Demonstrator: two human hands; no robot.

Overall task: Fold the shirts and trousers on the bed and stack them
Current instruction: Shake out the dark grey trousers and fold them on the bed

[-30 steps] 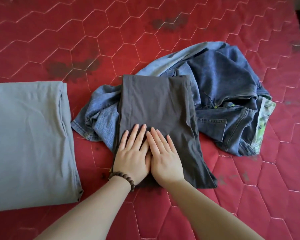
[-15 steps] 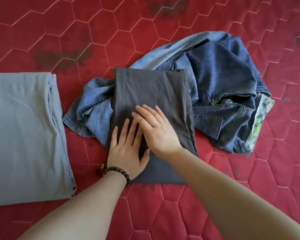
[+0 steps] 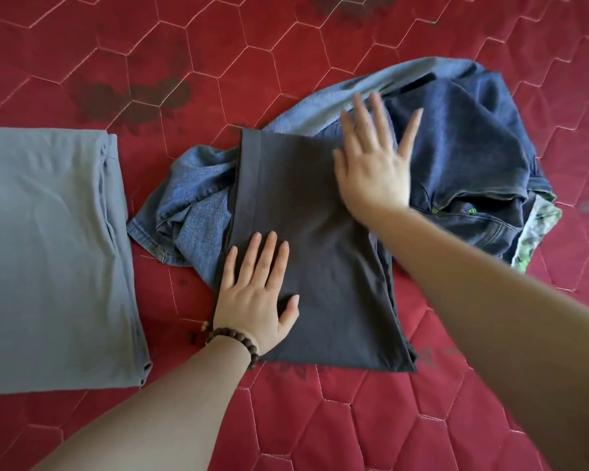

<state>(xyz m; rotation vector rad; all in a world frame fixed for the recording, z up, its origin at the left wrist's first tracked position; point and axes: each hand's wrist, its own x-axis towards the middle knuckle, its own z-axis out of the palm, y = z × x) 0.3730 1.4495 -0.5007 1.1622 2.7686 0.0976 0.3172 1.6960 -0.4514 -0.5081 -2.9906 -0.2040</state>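
A folded dark grey garment (image 3: 306, 239) lies in the middle of the bed on top of a heap of crumpled blue jeans (image 3: 466, 158). My left hand (image 3: 255, 297), with a bead bracelet on the wrist, presses flat on the garment's near left part. My right hand (image 3: 374, 161), fingers spread and blurred, lies flat at the garment's far right corner, partly over the jeans. A folded light grey garment (image 3: 48, 253) lies flat at the left.
The bed is covered by a red quilted spread (image 3: 388, 419) with hexagon stitching and some dark stains (image 3: 133, 93). A green patterned cloth (image 3: 538, 232) peeks out under the jeans at the right.
My right hand has slid away from my left hand, up and to the right across the dark grey garment. My left hand has stayed pressed near the front edge.
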